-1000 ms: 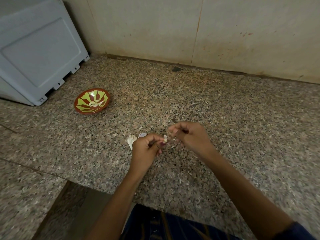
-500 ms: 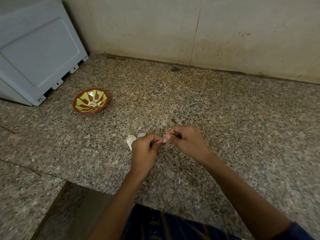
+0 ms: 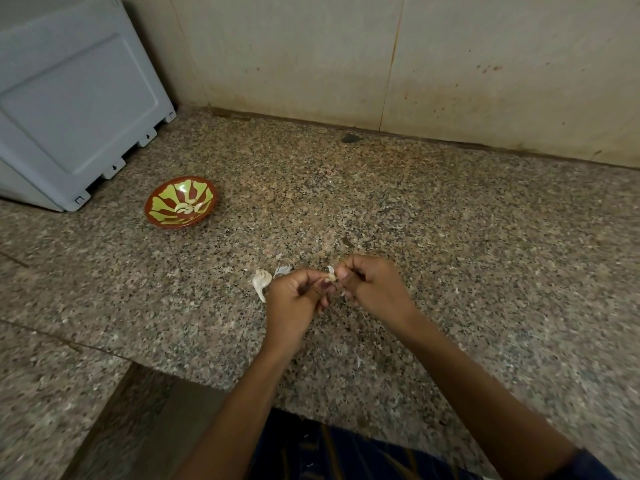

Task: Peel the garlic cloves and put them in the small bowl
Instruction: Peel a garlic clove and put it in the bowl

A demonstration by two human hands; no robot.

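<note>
Over the middle of the granite counter, my left hand [image 3: 298,296] and my right hand [image 3: 372,285] meet fingertip to fingertip and both pinch one small garlic clove [image 3: 331,274], its pale skin sticking up between them. More garlic [image 3: 260,281] with loose white skin lies on the counter just left of my left hand. The small bowl [image 3: 181,201], red-brown with a yellow-green pattern, stands further off at the left and holds a few pale pieces.
A grey plastic crate [image 3: 74,98] leans against the wall at the back left, right behind the bowl. The tiled wall [image 3: 381,57] closes off the back. The counter's front edge [image 3: 207,382] steps down near my body.
My right hand has drawn in toward the left hand, so the gap between them closed. Both stay on the clove.
</note>
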